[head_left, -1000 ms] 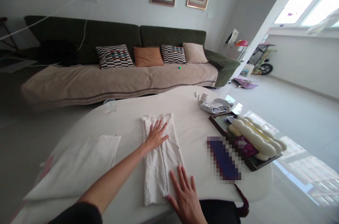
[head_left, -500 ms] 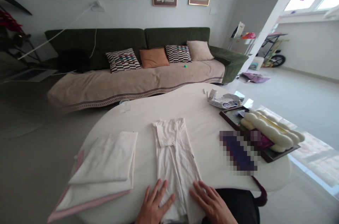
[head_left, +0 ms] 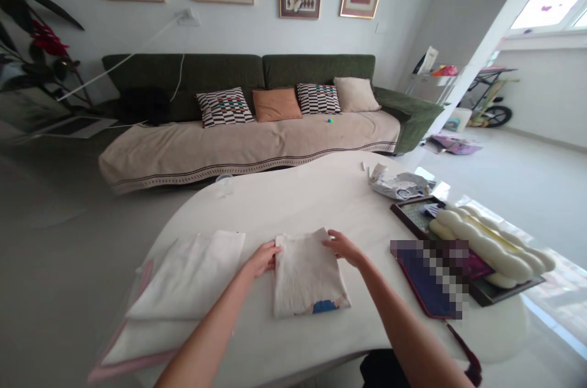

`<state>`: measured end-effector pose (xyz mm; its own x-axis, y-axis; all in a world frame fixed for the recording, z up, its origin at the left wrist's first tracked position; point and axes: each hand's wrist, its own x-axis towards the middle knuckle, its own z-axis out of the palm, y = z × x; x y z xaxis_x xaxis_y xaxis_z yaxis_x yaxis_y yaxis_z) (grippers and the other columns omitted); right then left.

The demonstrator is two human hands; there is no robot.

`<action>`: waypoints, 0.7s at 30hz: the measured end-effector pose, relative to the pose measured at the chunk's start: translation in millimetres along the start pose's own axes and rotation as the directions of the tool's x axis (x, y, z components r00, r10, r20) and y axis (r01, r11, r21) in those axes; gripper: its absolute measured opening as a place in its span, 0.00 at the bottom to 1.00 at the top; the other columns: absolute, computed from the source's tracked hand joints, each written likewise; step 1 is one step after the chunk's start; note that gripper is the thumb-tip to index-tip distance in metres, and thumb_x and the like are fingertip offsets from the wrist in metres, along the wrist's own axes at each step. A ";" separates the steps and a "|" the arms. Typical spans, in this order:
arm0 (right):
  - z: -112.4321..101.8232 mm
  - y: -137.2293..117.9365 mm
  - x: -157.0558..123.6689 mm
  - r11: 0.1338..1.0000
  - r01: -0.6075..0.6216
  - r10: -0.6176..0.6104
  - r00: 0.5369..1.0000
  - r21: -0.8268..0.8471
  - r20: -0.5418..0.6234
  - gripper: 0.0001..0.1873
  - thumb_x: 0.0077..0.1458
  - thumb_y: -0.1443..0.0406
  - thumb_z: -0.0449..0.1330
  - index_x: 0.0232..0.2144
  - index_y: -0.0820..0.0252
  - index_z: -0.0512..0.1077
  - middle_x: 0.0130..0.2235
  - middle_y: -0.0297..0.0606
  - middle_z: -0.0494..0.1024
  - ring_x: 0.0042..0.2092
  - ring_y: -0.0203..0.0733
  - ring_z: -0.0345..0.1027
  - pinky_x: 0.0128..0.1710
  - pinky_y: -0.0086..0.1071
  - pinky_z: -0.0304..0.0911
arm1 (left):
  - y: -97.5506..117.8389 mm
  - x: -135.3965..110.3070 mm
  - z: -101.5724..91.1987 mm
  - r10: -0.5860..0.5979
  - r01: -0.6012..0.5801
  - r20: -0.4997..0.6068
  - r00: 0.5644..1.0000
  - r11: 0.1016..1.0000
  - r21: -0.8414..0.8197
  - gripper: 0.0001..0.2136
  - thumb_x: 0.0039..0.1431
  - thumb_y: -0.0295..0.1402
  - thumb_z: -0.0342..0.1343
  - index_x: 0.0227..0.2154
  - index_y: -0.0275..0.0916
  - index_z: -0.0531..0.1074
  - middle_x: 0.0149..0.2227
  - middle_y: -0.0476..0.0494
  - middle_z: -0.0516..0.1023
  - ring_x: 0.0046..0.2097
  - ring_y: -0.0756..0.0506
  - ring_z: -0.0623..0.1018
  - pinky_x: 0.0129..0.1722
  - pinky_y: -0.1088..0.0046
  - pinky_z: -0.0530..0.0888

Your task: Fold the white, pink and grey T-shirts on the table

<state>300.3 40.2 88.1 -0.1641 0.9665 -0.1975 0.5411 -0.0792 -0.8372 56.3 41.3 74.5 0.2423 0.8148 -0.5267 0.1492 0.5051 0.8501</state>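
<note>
A white shirt [head_left: 306, 269], folded into a compact rectangle, lies on the white table with a blue print showing at its near edge. At its far left corner, my left hand [head_left: 265, 258] is closed on the edge of the cloth. My right hand [head_left: 342, 247] grips the far right corner, its fingers curled over the fabric. To the left rests a stack of folded white cloth [head_left: 186, 275] with a pink layer beneath; my left forearm hides part of it.
The rounded table [head_left: 257, 204] carries a purple pouch [head_left: 424, 278], partly pixelated, with a strap over the near edge. Beyond it are a dark tray [head_left: 406, 214] bearing a cream puffy case [head_left: 493, 241], a crumpled packet [head_left: 403, 185] and a clear cup [head_left: 224, 183]. A green sofa [head_left: 316, 64] stands behind.
The shirt, earlier a long strip lying toward me, is now doubled over into a shorter rectangle with its print showing. Both hands have moved from its near end to its far corners.
</note>
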 end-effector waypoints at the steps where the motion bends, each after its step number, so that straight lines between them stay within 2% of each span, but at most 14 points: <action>1: 8.4 8.1 4.8 1.000 -0.011 0.010 0.999 -0.018 -0.041 0.11 0.49 0.65 0.50 0.33 0.64 0.69 0.27 0.35 0.73 0.29 0.35 0.66 0.27 0.26 0.59 | -10.1 6.2 2.8 0.026 -0.026 -0.038 0.999 1.000 0.005 0.13 0.48 0.38 0.55 0.36 0.38 0.71 0.30 0.47 0.76 0.31 0.49 0.74 0.31 0.75 0.69; 4: 23.8 24.8 7.0 0.996 -0.031 0.016 0.985 -0.084 -0.170 0.10 0.51 0.66 0.48 0.32 0.62 0.69 0.28 0.35 0.73 0.31 0.36 0.65 0.30 0.27 0.59 | -34.6 13.2 8.8 0.203 -0.192 -0.162 0.966 0.978 0.076 0.11 0.49 0.34 0.52 0.35 0.36 0.70 0.32 0.47 0.76 0.36 0.48 0.74 0.36 0.74 0.69; 6: 27.4 29.2 3.8 0.990 -0.046 0.013 0.971 -0.134 -0.237 0.12 0.51 0.66 0.47 0.34 0.62 0.68 0.28 0.35 0.73 0.31 0.37 0.65 0.31 0.28 0.59 | -42.7 12.8 10.6 0.335 -0.294 -0.258 0.906 0.938 0.185 0.10 0.51 0.32 0.50 0.35 0.35 0.70 0.34 0.45 0.76 0.38 0.47 0.74 0.39 0.72 0.69; 8: 30.0 28.5 -0.9 0.979 -0.067 0.007 0.953 -0.190 -0.302 0.15 0.52 0.66 0.47 0.40 0.63 0.67 0.30 0.38 0.73 0.32 0.39 0.66 0.34 0.31 0.60 | -45.0 10.1 12.7 0.414 -0.312 -0.340 0.844 0.896 0.317 0.11 0.53 0.31 0.48 0.39 0.36 0.68 0.36 0.43 0.75 0.39 0.46 0.74 0.41 0.70 0.69; 10: 36.1 24.2 -7.0 0.967 -0.087 -0.010 0.925 -0.238 -0.379 0.20 0.53 0.67 0.46 0.48 0.66 0.62 0.40 0.46 0.72 0.40 0.43 0.66 0.40 0.35 0.59 | -44.2 5.4 17.3 0.519 -0.304 -0.415 0.748 0.822 0.481 0.16 0.55 0.31 0.46 0.47 0.36 0.64 0.41 0.41 0.74 0.43 0.45 0.73 0.44 0.67 0.68; 11: 41.2 21.6 -10.4 0.960 -0.087 -0.033 0.909 -0.268 -0.415 0.23 0.53 0.68 0.45 0.52 0.66 0.59 0.47 0.50 0.69 0.46 0.45 0.64 0.45 0.37 0.57 | -43.5 2.5 21.0 0.583 -0.303 -0.424 0.693 0.769 0.562 0.18 0.56 0.30 0.45 0.51 0.37 0.61 0.45 0.39 0.71 0.47 0.44 0.71 0.47 0.65 0.67; 12: 47.8 19.3 -14.1 0.946 -0.073 -0.076 0.896 -0.315 -0.437 0.25 0.54 0.68 0.44 0.55 0.66 0.56 0.54 0.52 0.62 0.52 0.47 0.58 0.49 0.39 0.53 | -43.1 -0.3 25.6 0.656 -0.313 -0.396 0.643 0.696 0.647 0.20 0.57 0.30 0.44 0.54 0.37 0.57 0.49 0.37 0.68 0.51 0.43 0.68 0.50 0.63 0.66; 13: 55.5 17.7 -17.8 0.922 -0.044 -0.139 0.890 -0.385 -0.434 0.26 0.55 0.67 0.44 0.57 0.65 0.53 0.58 0.50 0.55 0.57 0.47 0.51 0.53 0.40 0.49 | -43.2 -2.9 30.8 0.726 -0.331 -0.322 0.608 0.600 0.728 0.22 0.58 0.30 0.42 0.56 0.37 0.54 0.54 0.35 0.64 0.55 0.43 0.64 0.52 0.61 0.63; 14: 64.0 17.2 -21.4 0.883 -0.002 -0.211 0.892 -0.469 -0.400 0.27 0.55 0.67 0.44 0.58 0.63 0.52 0.61 0.47 0.50 0.60 0.47 0.44 0.56 0.41 0.45 | -43.9 -4.8 36.1 0.773 -0.350 -0.215 0.597 0.492 0.797 0.22 0.59 0.31 0.42 0.57 0.37 0.52 0.57 0.35 0.59 0.58 0.42 0.59 0.55 0.59 0.60; 15: 72.5 17.8 -24.7 0.830 0.043 -0.275 0.899 -0.556 -0.340 0.27 0.56 0.66 0.44 0.59 0.60 0.51 0.62 0.42 0.47 0.62 0.46 0.38 0.57 0.42 0.41 | -45.4 -6.0 41.0 0.786 -0.368 -0.095 0.610 0.388 0.845 0.23 0.60 0.33 0.41 0.58 0.38 0.51 0.60 0.36 0.55 0.61 0.41 0.54 0.56 0.58 0.58; 17: 87.3 21.6 -30.2 0.725 0.105 -0.328 0.922 -0.680 -0.207 0.27 0.57 0.64 0.43 0.60 0.55 0.50 0.63 0.37 0.46 0.63 0.46 0.34 0.58 0.45 0.38 | -50.1 -6.0 48.3 0.734 -0.376 0.087 0.673 0.239 0.895 0.24 0.60 0.39 0.42 0.59 0.40 0.51 0.62 0.39 0.50 0.62 0.39 0.48 0.57 0.53 0.54; 19: 96.1 26.4 -33.4 0.685 0.095 -0.288 0.946 -0.722 -0.149 0.27 0.58 0.62 0.43 0.60 0.53 0.48 0.63 0.34 0.45 0.63 0.46 0.33 0.58 0.47 0.38 | -55.3 -3.8 50.9 0.679 -0.339 0.136 0.721 0.175 0.924 0.26 0.60 0.43 0.40 0.59 0.41 0.51 0.62 0.40 0.48 0.63 0.37 0.46 0.57 0.49 0.51; 21: 98.0 29.3 -34.3 0.675 0.061 -0.242 0.960 -0.735 -0.143 0.27 0.58 0.60 0.42 0.60 0.53 0.47 0.63 0.34 0.44 0.63 0.47 0.33 0.58 0.47 0.39 | -58.7 -1.2 49.3 0.660 -0.304 0.133 0.740 0.151 0.941 0.26 0.60 0.46 0.38 0.59 0.41 0.50 0.63 0.41 0.47 0.63 0.37 0.46 0.57 0.49 0.50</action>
<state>240.9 -19.2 20.3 -0.1706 0.9815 0.0864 0.9618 0.1850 -0.2019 94.5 -3.3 25.3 0.4049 0.8981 0.1716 0.8508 -0.4388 0.2890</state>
